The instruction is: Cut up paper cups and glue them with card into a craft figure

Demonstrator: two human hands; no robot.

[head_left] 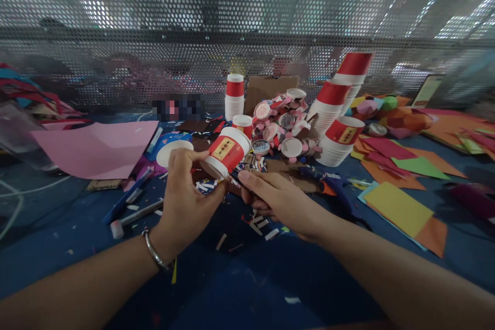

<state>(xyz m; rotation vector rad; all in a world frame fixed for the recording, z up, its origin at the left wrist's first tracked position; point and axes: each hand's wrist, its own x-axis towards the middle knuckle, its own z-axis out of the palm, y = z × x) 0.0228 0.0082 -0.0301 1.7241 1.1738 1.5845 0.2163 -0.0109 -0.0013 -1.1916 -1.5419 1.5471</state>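
My left hand [185,201] is closed round a red and white paper cup [226,152], held tilted with its base toward me, above the blue table [240,278]. A metal bangle sits on that wrist. My right hand [274,198] is closed on a dark tool, likely scissors [236,179], whose tip meets the cup's base. Small paper scraps [259,227] lie under both hands.
Stacks of red and white cups [336,113] stand right of centre, one more stack [234,95] at the back. A heap of cut cup bottoms [282,124] lies between. Pink sheet [96,147] left, coloured paper [402,206] right, markers [135,214] near left. Perforated metal screen behind.
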